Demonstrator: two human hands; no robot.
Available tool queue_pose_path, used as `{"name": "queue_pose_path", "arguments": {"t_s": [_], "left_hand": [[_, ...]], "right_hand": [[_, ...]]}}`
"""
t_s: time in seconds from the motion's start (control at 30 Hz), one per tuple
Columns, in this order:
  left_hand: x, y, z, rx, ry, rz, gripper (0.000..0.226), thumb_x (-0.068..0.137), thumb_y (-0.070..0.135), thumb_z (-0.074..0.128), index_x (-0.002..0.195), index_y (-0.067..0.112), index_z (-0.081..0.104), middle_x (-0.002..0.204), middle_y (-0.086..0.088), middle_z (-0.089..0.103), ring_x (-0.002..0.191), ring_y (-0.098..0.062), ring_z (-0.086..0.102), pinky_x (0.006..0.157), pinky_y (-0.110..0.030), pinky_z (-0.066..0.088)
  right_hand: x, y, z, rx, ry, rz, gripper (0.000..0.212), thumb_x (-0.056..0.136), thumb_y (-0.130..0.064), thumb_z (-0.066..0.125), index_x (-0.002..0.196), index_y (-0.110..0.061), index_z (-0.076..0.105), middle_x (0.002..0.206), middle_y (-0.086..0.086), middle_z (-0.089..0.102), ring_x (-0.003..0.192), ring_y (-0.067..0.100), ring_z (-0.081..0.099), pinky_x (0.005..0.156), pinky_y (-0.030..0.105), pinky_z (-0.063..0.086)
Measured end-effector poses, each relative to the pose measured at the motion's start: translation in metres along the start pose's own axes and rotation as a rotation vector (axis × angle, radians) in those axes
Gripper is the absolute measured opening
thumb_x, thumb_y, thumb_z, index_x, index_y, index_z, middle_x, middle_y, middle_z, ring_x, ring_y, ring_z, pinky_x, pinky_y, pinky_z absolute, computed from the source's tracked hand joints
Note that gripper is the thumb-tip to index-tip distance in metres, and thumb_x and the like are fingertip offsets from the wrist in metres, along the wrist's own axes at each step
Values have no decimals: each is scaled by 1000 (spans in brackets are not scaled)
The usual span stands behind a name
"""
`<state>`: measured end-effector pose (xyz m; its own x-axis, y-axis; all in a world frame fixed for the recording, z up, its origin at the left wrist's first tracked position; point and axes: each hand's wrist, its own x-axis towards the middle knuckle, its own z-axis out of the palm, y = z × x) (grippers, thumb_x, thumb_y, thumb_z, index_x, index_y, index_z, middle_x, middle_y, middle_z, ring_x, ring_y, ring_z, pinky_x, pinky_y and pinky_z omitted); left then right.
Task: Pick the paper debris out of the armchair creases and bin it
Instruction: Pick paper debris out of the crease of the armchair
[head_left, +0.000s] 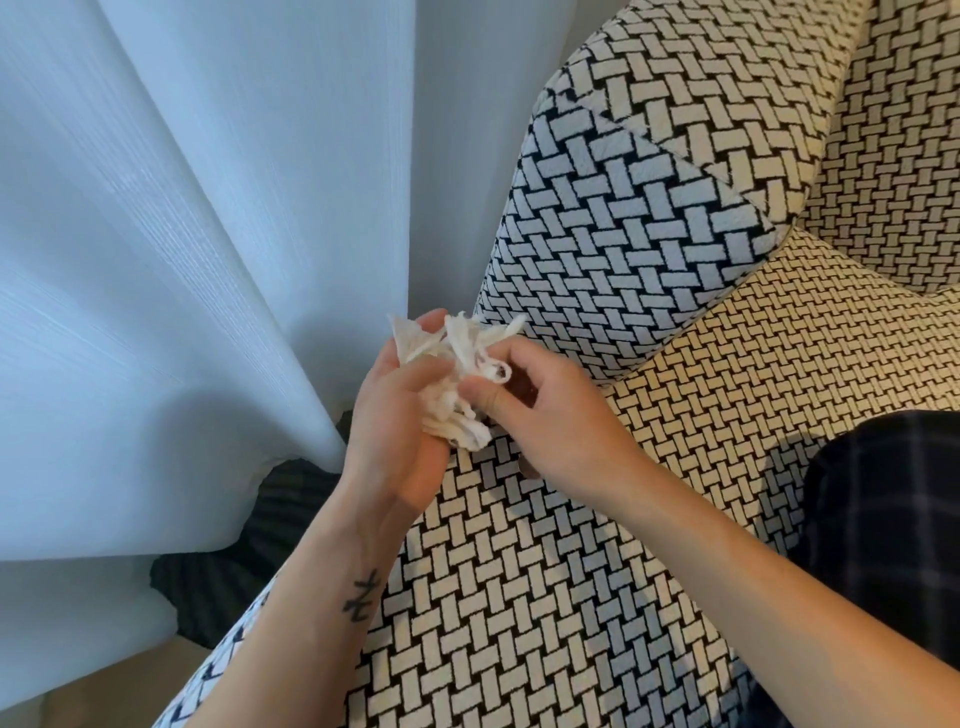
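The left hand (395, 415) curls round the paper (452, 379), seemingly as a store, while the right hand (556, 415) has a pinching grip on its loose end.

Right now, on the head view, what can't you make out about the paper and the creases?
- Paper debris: piece count unclear; the left hand and right hand cover much of the wad.
- Armchair crease: its near end is hidden behind both hands.
- Bin: nowhere in the head view.
- Floor beside the chair: dark, mostly covered by the curtain.
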<state>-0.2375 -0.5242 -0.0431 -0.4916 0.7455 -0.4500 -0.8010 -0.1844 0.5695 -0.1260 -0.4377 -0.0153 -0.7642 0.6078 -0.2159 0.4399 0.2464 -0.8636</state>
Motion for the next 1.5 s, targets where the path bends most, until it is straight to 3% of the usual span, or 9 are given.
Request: {"name": "queue_pose_path", "arguments": {"t_s": [0.13,0.33,0.53,0.63,0.73,0.83,1.0,1.3,1.5], "left_hand": [[-3,0,4,78,-69,8,30,101,12,48,129,10,60,108,-12,72,94,-24,69,75,-37,56],[-1,-6,0,223,-24,45,17,96,3,59,111,6,63,99,-15,67,92,-30,64,81,-43,53],[2,-3,-3,129,35,47,17,97,-1,53,96,14,61,94,-13,67,78,-24,67,63,-34,54],[5,0,-6,113,96,116,16,96,-2,54,96,13,60,88,-8,69,76,-21,68,59,-30,55],[7,0,-8,115,150,149,17,97,-1,55,94,15,61,86,-4,71,77,-19,70,58,-29,54],[8,-3,-9,108,169,140,16,98,0,56,96,15,61,85,-2,73,78,-18,72,65,-32,57],[10,-3,-9,100,201,160,16,98,-1,57,98,14,61,86,-1,74,86,-21,72,77,-39,58],[11,-3,-10,92,235,119,14,98,2,58,103,15,62,96,-5,74,90,-24,73,69,-35,59],[8,-2,-10,52,194,151,17,96,-3,57,98,13,60,87,-3,71,85,-20,71,75,-34,59]], "right_hand": [[4,2,9,-221,69,-49,16,95,-41,68,93,-26,62,72,-10,62,61,3,55,57,17,40],[4,-3,11,-416,158,-85,28,90,-52,69,82,-29,56,65,-15,60,58,4,56,53,23,42],[6,-4,10,-557,238,-70,54,76,-78,64,78,-26,48,63,-10,57,56,6,53,55,29,47],[2,6,3,-464,216,-32,54,79,-81,57,88,-28,53,75,-11,58,66,4,53,61,27,49],[-2,19,-6,-420,186,46,57,95,-76,34,115,-28,58,107,-14,64,98,4,61,86,34,55],[0,20,-8,-528,92,117,57,101,-62,37,143,-25,49,142,-9,56,127,10,54,107,31,44],[15,11,-11,-590,-34,204,43,100,-43,50,135,-19,56,124,0,66,104,17,63,90,30,47],[51,21,-10,-487,-169,315,71,97,-66,40,154,-24,41,157,-3,44,142,19,42,110,33,35],[27,37,-6,-538,-111,77,54,99,-57,45,148,-34,43,147,-13,53,133,10,50,103,32,46]]}}
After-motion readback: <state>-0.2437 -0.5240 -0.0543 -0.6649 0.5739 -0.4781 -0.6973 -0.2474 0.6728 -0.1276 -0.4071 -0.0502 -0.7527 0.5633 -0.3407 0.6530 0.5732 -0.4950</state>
